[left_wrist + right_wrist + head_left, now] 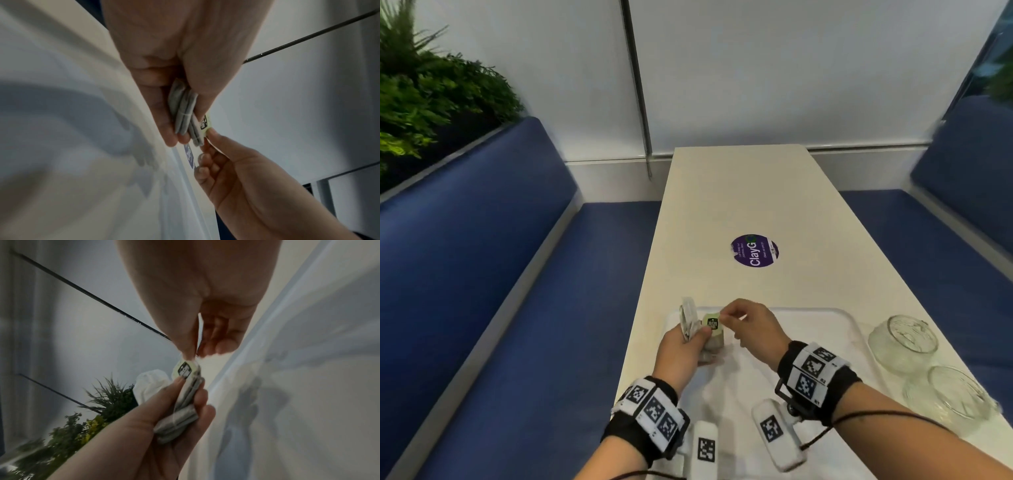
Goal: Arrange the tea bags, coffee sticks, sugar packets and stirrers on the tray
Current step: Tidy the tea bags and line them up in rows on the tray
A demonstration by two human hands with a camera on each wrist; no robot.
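Note:
Above the far left corner of the translucent white tray (825, 311), my left hand (700, 337) grips a small stack of grey tea bags (711, 341) (184, 112) (184, 417), thumb on one side and fingers on the other. White paper packets (689, 317) (150, 386) stick up from the same hand behind the tea bags. My right hand (723, 317) (191, 356) pinches the top edge of a pale green tag (712, 323) (205, 124) (185, 369) with a black print, on the front of the stack. No coffee sticks or stirrers are visible.
Two empty glass bowls (904, 342) (952, 397) stand on the cream table (739, 192) right of the tray. A round purple sticker (755, 251) lies farther along the table. Blue benches (517, 274) run along both sides, and plants (424, 92) are at the far left.

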